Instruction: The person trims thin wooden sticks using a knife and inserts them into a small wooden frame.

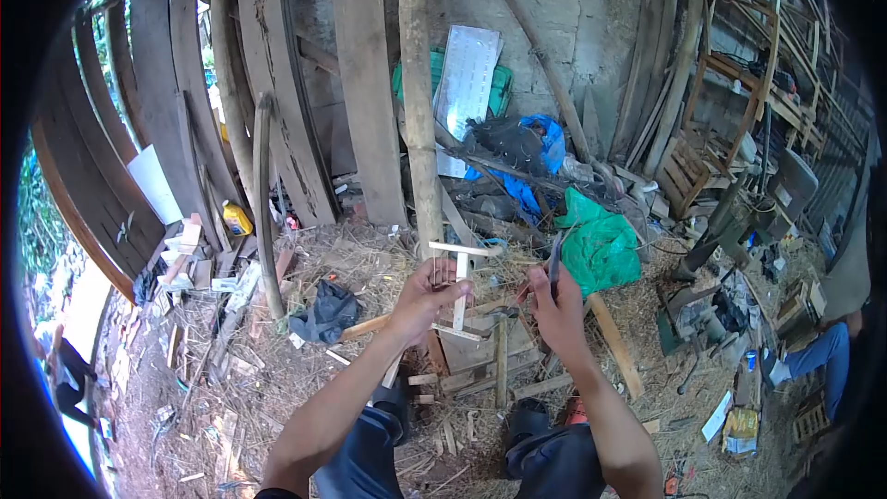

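My left hand [432, 300] is closed on a small pale wooden frame [461, 291], shaped like an I, with a crosspiece at its top and bottom. The thumb lies against the upright bar. To the right, apart from the frame, my right hand [558, 311] is wrapped round what looks like a knife [555, 254], its narrow dark blade pointing up. The fingers hide most of its handle. Below and between the hands, wooden boards [485, 351] lie on the ground between my feet, with a hammer-like tool [502, 360] against them.
Straw and wood scraps cover the ground. A wooden pole [420, 92] stands just ahead. Beyond are a green plastic bag [601, 245], a black bag [328, 311] and a yellow bottle [237, 218]. A person's jean-clad leg [818, 360] is at right; another person [66, 374] is at far left.
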`<state>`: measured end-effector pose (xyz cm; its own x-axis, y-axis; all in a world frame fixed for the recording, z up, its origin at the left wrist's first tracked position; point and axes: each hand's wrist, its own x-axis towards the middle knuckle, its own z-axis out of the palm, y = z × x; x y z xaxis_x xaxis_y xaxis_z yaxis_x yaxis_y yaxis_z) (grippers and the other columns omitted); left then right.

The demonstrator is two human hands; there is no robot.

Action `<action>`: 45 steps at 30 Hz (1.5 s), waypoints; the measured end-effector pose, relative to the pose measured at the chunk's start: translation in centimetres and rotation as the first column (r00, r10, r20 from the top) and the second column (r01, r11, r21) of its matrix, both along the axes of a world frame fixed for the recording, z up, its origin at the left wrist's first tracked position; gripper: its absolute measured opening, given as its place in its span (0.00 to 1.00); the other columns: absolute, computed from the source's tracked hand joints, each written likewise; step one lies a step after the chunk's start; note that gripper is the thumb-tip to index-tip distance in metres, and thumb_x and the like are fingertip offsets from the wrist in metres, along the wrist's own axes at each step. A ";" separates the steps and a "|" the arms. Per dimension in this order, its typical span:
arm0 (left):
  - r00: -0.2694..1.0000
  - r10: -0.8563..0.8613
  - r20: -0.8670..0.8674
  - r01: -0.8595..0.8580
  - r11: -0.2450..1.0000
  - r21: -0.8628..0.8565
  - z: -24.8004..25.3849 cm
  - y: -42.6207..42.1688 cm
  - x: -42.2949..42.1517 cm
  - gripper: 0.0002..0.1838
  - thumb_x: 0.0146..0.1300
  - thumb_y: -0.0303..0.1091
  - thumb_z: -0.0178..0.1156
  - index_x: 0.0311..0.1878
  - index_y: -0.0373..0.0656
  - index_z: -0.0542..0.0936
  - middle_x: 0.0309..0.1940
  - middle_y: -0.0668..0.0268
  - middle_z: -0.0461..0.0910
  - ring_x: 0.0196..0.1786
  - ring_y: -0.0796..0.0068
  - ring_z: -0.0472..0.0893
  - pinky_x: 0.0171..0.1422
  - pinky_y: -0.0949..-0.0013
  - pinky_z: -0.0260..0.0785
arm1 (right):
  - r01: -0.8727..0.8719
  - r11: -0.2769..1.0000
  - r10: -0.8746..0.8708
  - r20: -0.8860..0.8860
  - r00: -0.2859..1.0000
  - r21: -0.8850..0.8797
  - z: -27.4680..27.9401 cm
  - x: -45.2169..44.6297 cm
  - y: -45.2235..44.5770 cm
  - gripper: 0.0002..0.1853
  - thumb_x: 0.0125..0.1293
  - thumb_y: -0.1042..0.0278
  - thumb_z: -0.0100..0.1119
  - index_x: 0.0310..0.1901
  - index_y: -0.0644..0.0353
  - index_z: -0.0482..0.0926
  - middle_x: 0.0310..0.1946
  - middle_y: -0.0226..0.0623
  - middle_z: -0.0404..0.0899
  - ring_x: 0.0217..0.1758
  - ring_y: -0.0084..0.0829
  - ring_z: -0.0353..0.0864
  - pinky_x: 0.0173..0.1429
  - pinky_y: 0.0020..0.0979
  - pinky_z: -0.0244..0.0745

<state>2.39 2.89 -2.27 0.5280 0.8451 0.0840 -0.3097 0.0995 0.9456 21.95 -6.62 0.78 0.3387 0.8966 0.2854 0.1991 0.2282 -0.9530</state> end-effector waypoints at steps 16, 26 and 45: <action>0.951 0.027 -0.307 0.146 0.836 0.528 4.8 -3.4 -1.8 0.14 0.59 0.23 0.64 0.50 0.39 0.81 0.43 0.63 0.84 0.46 0.73 0.83 0.50 0.68 0.75 | 0.152 0.920 -0.061 -0.249 0.967 0.361 2.9 -3.6 -1.3 0.13 0.72 0.59 0.52 0.40 0.60 0.64 0.24 0.38 0.79 0.17 0.13 0.66 0.21 0.16 0.57; 0.967 -0.026 -0.254 0.135 0.895 0.424 4.3 -3.8 -2.6 0.14 0.58 0.21 0.64 0.48 0.37 0.82 0.41 0.65 0.85 0.44 0.76 0.82 0.52 0.70 0.74 | 0.130 0.903 -0.120 -0.049 0.992 0.410 2.7 -4.2 -0.9 0.12 0.74 0.59 0.47 0.40 0.59 0.62 0.24 0.46 0.82 0.11 0.13 0.58 0.17 0.17 0.51; 0.962 -0.026 -0.272 0.152 0.878 0.453 4.5 -3.7 -2.7 0.13 0.60 0.23 0.64 0.48 0.38 0.82 0.44 0.65 0.84 0.47 0.78 0.80 0.53 0.70 0.73 | 0.106 0.924 -0.005 -0.267 0.964 0.368 3.9 -4.5 -1.4 0.10 0.74 0.61 0.47 0.41 0.59 0.65 0.25 0.38 0.81 0.14 0.10 0.57 0.19 0.17 0.52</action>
